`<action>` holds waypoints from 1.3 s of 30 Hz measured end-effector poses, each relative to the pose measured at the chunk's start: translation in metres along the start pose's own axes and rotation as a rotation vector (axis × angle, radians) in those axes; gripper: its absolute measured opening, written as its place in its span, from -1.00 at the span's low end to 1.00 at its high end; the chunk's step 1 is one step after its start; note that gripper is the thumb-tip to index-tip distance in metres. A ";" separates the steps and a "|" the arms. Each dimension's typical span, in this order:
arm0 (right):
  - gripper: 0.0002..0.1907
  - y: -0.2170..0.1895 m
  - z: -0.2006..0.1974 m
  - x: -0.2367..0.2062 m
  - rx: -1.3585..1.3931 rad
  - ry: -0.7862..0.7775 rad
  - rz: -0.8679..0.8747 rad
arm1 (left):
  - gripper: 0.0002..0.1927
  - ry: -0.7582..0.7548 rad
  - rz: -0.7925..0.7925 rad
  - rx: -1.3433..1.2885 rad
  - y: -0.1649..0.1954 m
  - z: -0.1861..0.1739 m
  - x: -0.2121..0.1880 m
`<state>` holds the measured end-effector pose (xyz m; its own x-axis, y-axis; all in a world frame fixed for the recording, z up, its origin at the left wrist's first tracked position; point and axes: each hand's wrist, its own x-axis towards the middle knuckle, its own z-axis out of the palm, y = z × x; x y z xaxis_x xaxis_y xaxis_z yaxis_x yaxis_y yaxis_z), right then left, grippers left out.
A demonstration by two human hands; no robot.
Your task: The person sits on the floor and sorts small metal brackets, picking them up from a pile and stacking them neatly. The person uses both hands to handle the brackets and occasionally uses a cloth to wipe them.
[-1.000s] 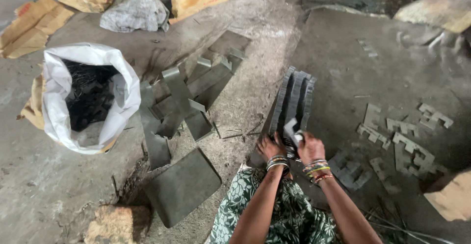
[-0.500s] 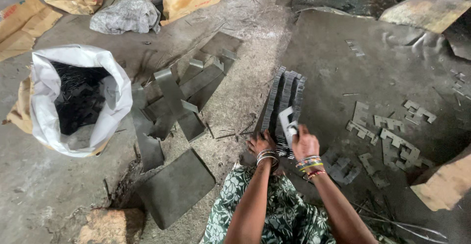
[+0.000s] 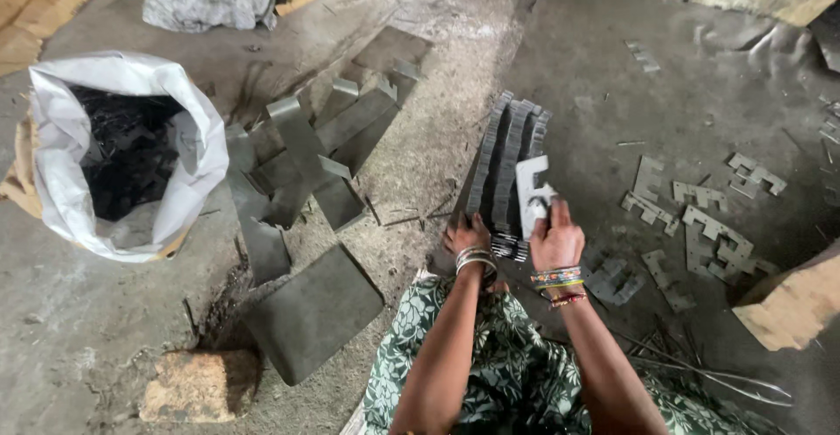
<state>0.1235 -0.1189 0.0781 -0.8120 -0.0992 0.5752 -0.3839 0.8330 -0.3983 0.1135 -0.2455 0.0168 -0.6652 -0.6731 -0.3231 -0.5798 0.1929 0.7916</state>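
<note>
Head view: right hand [image 3: 555, 241] pinches one notched metal stamping [image 3: 531, 192] for stacking; left hand [image 3: 466, 234], fingers curled, steadies upright stamping stack [image 3: 507, 168].

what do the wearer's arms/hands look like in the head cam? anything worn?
Both forearms are bare, with no sleeves and no gloves. The left hand has a stack of thin silvery metal bangles at the wrist. The right hand has a band of multicoloured beaded bracelets at the wrist. No rings can be made out on the fingers. Below the arms is a green and white leaf-print garment.
</note>
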 end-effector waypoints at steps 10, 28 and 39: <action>-0.63 0.012 0.002 -0.014 0.043 -0.060 0.046 | -0.34 -0.014 -0.081 -0.048 -0.001 -0.001 -0.003; -0.54 0.002 0.012 -0.013 -0.256 -0.664 0.188 | -0.25 0.199 -0.089 0.019 0.003 0.003 -0.006; -0.40 0.010 0.020 -0.013 -0.068 -0.331 0.136 | -0.21 0.248 -0.013 -0.031 -0.001 0.004 -0.007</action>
<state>0.1213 -0.1199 0.0526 -0.9561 -0.1469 0.2537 -0.2420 0.8837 -0.4005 0.1169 -0.2375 0.0161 -0.5193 -0.8310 -0.1992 -0.5707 0.1637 0.8047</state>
